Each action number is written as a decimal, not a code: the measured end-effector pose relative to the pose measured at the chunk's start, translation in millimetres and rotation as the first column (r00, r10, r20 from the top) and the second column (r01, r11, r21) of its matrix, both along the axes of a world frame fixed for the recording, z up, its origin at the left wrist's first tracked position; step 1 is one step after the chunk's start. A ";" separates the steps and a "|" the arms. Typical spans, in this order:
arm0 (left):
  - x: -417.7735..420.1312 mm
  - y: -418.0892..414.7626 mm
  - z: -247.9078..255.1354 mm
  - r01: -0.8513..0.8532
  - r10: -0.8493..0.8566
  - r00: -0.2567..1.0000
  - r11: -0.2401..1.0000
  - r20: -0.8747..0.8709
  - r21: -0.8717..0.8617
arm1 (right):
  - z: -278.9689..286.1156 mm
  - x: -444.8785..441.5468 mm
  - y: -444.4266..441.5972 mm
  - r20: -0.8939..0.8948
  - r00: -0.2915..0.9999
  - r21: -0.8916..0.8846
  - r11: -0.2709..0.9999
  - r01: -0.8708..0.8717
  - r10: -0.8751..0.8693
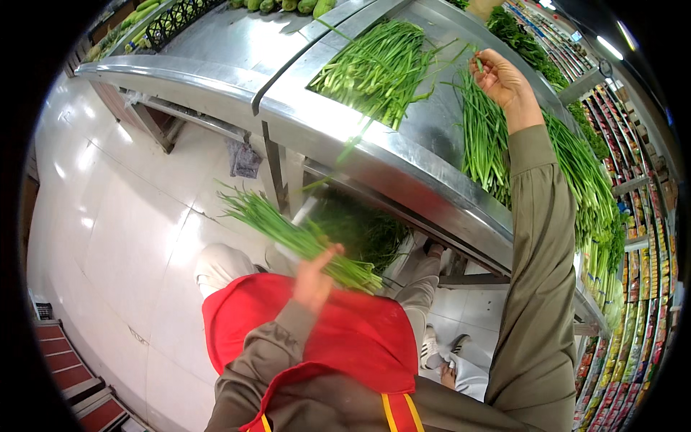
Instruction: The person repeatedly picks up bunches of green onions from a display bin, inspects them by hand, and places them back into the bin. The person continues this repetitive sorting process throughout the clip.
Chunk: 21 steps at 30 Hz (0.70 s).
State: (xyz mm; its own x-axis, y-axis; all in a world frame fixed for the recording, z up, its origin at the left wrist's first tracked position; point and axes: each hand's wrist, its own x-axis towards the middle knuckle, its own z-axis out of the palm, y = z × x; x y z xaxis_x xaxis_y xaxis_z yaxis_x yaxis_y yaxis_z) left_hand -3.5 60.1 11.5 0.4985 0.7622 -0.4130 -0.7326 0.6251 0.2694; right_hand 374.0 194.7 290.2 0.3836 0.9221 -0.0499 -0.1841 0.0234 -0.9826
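My left hand [314, 278], slightly blurred, is closed around a bunch of long green stalks [291, 232], perhaps garlic chives, above the red apron over my lap. Raised over the steel display counter, my right hand [494, 78] pinches a small green piece of leaf or stalk [479, 63] between thumb and fingers. Below that hand lies a pile of the same greens [483, 146]. A looser pile of greens [372, 70] rests farther left on the counter. Some thin leaves, blurred, hang in the air by the counter's front edge.
Under the steel counter [388, 146] a white crate [302, 210] holds dark green leaves. Green gourds [289, 5] lie at the top. More bundled greens [588, 189] line the right side, before packed shelves [642, 259]. Another person's shoe [429, 348] and a hand show at lower right.
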 end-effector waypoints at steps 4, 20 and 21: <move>-0.8 -8.3 6.7 -0.012 0.013 1.000 1.000 -0.009 0.014 | 17.5 -35.0 -42.3 0.002 0.998 0.130 0.989 -0.067 0.068; -26.9 -39.5 -35.6 -0.047 0.053 0.994 0.997 -0.100 0.060 | -220.4 -205.7 -270.0 -0.036 0.999 -0.082 0.996 0.020 -0.023; -26.1 -42.2 -35.1 -0.046 0.054 0.993 0.996 -0.107 0.074 | -234.4 -208.1 -277.1 -0.075 0.995 -0.101 0.993 0.054 -0.061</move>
State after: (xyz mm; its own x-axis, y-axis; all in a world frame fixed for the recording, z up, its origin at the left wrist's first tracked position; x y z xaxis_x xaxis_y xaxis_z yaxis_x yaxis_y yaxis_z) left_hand -29.7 17.8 -23.6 0.4139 0.8146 -0.4064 -0.7262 0.5646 0.3922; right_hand 165.8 -82.4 55.8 0.4272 0.8877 -0.1715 -0.2608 -0.0606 -0.9635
